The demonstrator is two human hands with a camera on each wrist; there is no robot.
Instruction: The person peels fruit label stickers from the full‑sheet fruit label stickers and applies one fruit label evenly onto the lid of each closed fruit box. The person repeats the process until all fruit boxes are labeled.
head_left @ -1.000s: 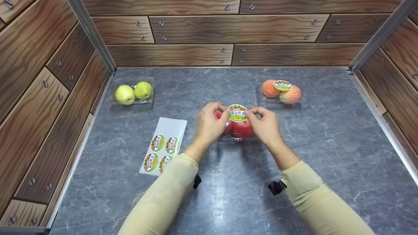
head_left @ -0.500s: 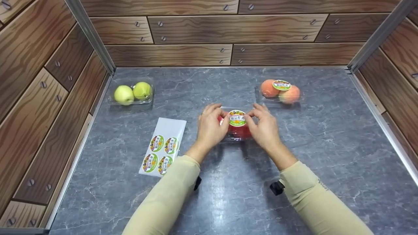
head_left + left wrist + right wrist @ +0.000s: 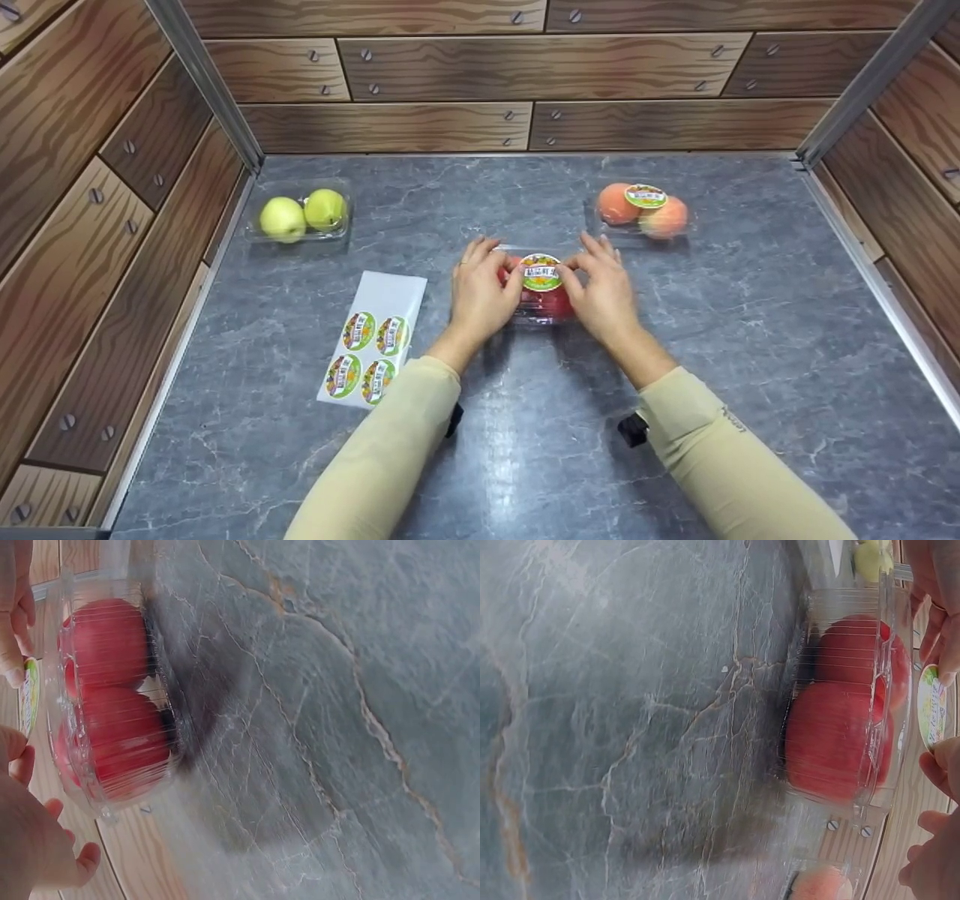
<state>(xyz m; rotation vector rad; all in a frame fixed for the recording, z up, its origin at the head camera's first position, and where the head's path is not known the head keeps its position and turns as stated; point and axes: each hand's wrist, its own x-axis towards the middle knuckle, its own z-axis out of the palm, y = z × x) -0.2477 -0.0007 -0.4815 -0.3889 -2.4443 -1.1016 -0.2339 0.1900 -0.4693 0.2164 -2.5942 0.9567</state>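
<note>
A round fruit-print sticker (image 3: 541,272) is stretched between both hands, over the lid of a clear plastic box (image 3: 536,316). Inside the box sit two red fruits (image 3: 120,731), which look like apples. My left hand (image 3: 484,291) pinches the sticker's left edge between thumb and index finger, other fingers extended toward the far side. On the opposite edge, my right hand (image 3: 602,294) pinches it likewise. Both wrist views show the sticker (image 3: 931,706) a little above the lid, apart from it. The hands partly hide the box's ends in the head view.
A white sheet (image 3: 393,289) with several like stickers lies left of the box, partly under the left sleeve. At the back left stands a clear box with two yellow-green fruits (image 3: 283,219). Back right, another box holds two orange-pink fruits (image 3: 664,218) and bears a sticker (image 3: 646,196).
The hands have lowered the sticker and brought it nearer over the middle of the red-fruit box. Their outer fingers have spread toward the far side. The other boxes have stayed put.
</note>
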